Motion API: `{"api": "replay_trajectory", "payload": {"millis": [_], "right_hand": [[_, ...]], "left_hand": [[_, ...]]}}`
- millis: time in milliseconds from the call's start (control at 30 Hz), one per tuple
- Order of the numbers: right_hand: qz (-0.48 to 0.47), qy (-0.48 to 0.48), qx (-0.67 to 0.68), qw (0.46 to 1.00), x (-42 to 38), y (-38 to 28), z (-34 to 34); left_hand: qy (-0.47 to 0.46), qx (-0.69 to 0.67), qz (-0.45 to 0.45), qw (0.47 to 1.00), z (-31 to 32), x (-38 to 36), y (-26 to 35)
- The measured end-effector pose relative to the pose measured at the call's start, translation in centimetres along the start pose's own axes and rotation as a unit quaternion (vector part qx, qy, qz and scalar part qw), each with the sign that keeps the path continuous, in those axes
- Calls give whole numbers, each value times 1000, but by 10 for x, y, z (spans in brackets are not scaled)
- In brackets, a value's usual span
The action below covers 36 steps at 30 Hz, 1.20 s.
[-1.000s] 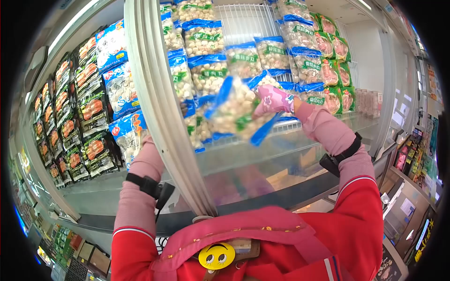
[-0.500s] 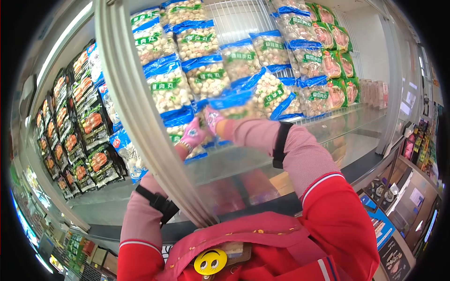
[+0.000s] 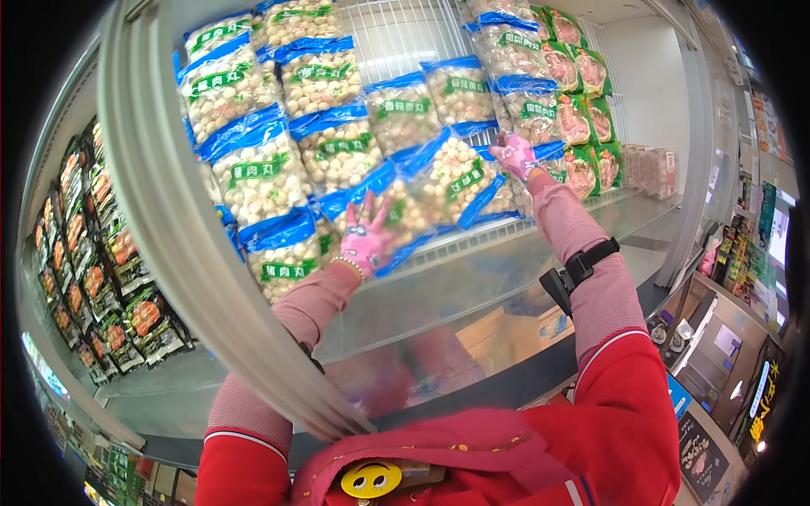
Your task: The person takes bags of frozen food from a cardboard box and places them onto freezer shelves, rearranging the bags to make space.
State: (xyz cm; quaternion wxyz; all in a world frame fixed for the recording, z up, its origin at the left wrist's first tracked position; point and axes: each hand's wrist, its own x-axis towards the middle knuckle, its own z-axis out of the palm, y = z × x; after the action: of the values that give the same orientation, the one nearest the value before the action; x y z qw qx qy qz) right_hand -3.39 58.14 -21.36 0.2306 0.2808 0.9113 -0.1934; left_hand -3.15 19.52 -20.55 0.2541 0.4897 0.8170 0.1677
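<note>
My left hand [image 3: 366, 236], in a pink patterned half-finger glove, lies with spread fingers on a blue-edged bag of meatballs [image 3: 405, 215] at the front of the freezer shelf. Farther right, my right hand [image 3: 515, 158] in a matching glove touches the bags by the right stack, its fingers partly bent; whether it grips one is unclear. Between the hands a tilted meatball bag [image 3: 460, 179] lies askew. Stacked bags with green labels [image 3: 257, 169] stand to the left of my left hand. Behind my right hand is another meatball bag [image 3: 534, 114].
A metal door frame [image 3: 160, 185] runs down the left side. Black food packs [image 3: 139, 316] fill the left section. Green and pink packs [image 3: 603, 118] stand at the right, beside small pale boxes [image 3: 654, 173]. A wire rack [image 3: 405, 38] forms the back.
My hands were close together at the front bags. My right hand has moved right to the right stack, and my left hand now lies spread on the front bag. The view has shifted right.
</note>
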Motion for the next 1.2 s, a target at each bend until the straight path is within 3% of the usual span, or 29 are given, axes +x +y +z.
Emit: {"api": "replay_trajectory", "payload": {"millis": [33, 67, 167, 200, 300, 333, 367, 433, 467, 567, 600, 633, 700, 767, 833, 867, 900, 967, 1000, 1033, 1100, 1133, 1200], "right_hand": [[34, -41, 34, 998, 3, 13, 2], [37, -42, 34, 998, 2, 14, 5], [55, -165, 16, 985, 0, 11, 30], [57, -169, 1, 984, -5, 9, 41], [69, -137, -53, 987, -15, -17, 46], [81, -110, -93, 986, -15, -19, 49], [73, -109, -94, 987, -9, -18, 51], [60, -300, -60, 950, 3, -3, 61], [11, -257, -70, 964, 5, 12, 79], [-46, -215, -39, 975, -14, -3, 81], [-13, -243, -13, 970, -14, -8, 77], [-18, -241, -13, 970, -16, -21, 66], [-101, -158, -155, 970, -25, -60, 23], [-217, 3, -131, 967, -32, -84, -12], [-287, -8, -182, 940, -27, -119, -46], [-313, -36, -209, 926, -26, -141, -61], [-340, -62, -237, 908, -25, -169, -74], [-299, -120, -265, 909, -23, -222, -74], [-326, -110, -269, 900, -27, -247, -68], [-352, -100, -273, 890, -35, -273, -61], [-477, -142, -491, 715, -57, -325, -53], [-470, -164, -481, 721, -54, -351, -30], [-460, -182, -472, 729, -32, -359, 27]], "left_hand": [[-77, 56, 17, 995, 14, -1, -12], [-43, 43, 48, 997, 25, -7, -16], [-53, 101, 75, 991, 34, -27, -21], [-90, 110, 78, 987, 31, -33, -23], [-88, 45, 88, 991, 14, -39, -25], [-153, 83, 79, 982, 4, -37, -24], [-151, 85, 72, 982, 3, -37, -29], [-150, 40, 116, 981, -2, -42, -42], [-98, -50, 81, 991, 14, -45, -48], [-68, -131, 32, 988, 30, -48, -51], [-146, 14, 107, 983, 17, -49, -51], [-144, 18, 103, 984, 2, -48, -46], [-194, -82, 57, 976, -24, -41, -33], [-227, -53, 48, 971, -35, -28, -26], [10, -210, -63, 976, -18, -18, -30], [142, -171, -72, 972, -24, -15, -27], [144, -168, -68, 973, -42, -7, -23], [214, -202, -172, 940, -69, 8, -16], [279, -197, -193, 920, -76, 13, -13], [278, -193, -194, 921, -76, 13, -18], [287, -245, -322, 869, -69, 10, -28], [279, -316, -376, 825, -54, 6, -38], [274, -327, -384, 819, -37, -7, -48]]}}
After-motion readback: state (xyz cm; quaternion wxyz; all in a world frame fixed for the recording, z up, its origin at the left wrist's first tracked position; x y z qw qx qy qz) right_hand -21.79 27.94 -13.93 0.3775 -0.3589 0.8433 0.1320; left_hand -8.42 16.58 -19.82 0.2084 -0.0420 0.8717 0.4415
